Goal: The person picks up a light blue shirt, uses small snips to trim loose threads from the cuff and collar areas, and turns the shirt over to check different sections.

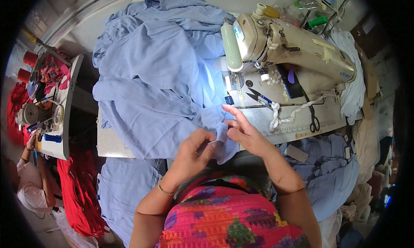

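Note:
A large heap of light blue fabric [146, 75] spreads over the sewing table and hangs over its near edge. My left hand [194, 153] pinches a small folded edge of this fabric between thumb and fingers. Close beside it on the right, my right hand [250, 135] has its thumb and bent fingers at the same fold, with the index finger stretched forward over the cloth. Just beyond my hands stands a beige sewing machine [297, 45], its lamp lighting the fabric near the needle. The fingertips under the fold are partly hidden.
Right of the fabric lie thread snips [261, 97], black scissors [314, 118], a dark phone [291, 82] and a twisted white cord [297, 112]. More blue fabric [327, 170] is piled at the lower right. At far left, another person [36, 183] works by a second table [64, 118].

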Available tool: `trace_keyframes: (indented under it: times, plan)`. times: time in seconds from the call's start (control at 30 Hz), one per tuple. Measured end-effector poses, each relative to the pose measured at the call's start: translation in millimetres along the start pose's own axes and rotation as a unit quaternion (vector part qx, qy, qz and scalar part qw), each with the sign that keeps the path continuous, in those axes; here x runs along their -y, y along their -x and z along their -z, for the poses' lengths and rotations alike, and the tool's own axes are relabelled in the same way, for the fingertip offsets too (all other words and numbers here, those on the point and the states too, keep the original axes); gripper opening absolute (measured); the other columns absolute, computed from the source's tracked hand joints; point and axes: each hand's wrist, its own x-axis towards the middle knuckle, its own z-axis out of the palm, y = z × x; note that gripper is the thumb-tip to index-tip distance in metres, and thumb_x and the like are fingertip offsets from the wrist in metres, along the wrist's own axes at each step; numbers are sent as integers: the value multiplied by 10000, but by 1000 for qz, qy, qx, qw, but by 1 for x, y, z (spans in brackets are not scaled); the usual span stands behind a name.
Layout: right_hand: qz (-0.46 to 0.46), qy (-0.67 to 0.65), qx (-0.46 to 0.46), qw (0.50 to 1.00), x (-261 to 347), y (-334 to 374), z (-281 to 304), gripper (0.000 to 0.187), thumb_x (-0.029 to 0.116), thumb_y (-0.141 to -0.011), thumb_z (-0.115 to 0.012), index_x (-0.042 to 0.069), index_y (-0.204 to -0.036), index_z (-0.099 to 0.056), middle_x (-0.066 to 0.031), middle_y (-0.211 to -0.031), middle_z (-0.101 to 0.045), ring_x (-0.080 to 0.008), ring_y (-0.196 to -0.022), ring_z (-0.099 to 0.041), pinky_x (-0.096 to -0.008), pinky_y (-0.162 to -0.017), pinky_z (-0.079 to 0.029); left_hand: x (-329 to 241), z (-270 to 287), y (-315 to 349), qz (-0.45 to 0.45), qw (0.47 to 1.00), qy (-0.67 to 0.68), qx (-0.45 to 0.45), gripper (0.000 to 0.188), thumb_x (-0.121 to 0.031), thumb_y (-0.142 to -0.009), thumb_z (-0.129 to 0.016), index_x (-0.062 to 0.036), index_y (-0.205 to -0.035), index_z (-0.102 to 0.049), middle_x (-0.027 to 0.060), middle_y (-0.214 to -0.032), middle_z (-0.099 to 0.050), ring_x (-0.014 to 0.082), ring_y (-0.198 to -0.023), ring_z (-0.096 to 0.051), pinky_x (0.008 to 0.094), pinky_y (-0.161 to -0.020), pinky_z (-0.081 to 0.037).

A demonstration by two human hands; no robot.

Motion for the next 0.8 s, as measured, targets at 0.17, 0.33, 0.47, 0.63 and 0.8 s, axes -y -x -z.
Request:
trace_keyframes:
  times: [0.17, 0.33, 0.47, 0.63, 0.8]
  plan:
    - [33, -2, -52, 998, 8, -7, -12, 419, 54, -841, -599, 35, -1231, -448, -14, -982, -532, -70, -915, -497, -208, -782, -415, -4, -1, 5, -3, 999, -43, 33, 157, -86, -822, -636, 11, -894, -536, 77, -811, -510, 172, -726, -497, 264, -633, -413]
    - [111, 10, -109, 988, 21, -3, -18, 328, 0, -830, -571, 2, -1152, -510, -9, -961, -549, -78, -907, -522, -216, -789, -429, 1, -16, 9, -94, 992, -8, -86, 348, -96, -786, -691, 11, -1055, -497, 84, -950, -528, 201, -921, -513, 295, -772, -438]
    - [122, 230, -46, 964, 45, 12, -47, 319, 8, -825, -549, -32, -1140, -518, -99, -1059, -574, -186, -970, -563, -281, -834, -442, 7, -21, 3, -61, 995, 64, 47, 667, -151, -720, -747, -3, -1245, -364, 173, -1189, -457, 272, -1091, -487, 334, -862, -435]
    - [296, 427, 56, 853, 49, 1, -67, 298, 32, -811, -581, 55, -1108, -574, -133, -1036, -585, -301, -965, -563, -356, -855, -447, 21, -15, 7, 92, 983, 159, -21, 402, -173, -783, -650, 15, -1107, -506, 129, -1075, -555, 251, -1007, -543, 333, -867, -436]
    - [291, 281, -22, 914, 36, -19, -54, 272, 17, -823, -569, 33, -1095, -553, -105, -1056, -586, -251, -1017, -549, -345, -880, -434, 51, 17, 17, 116, 852, 498, -114, 410, -327, -853, -538, -15, -1120, -524, 117, -1054, -592, 242, -983, -566, 372, -873, -446]
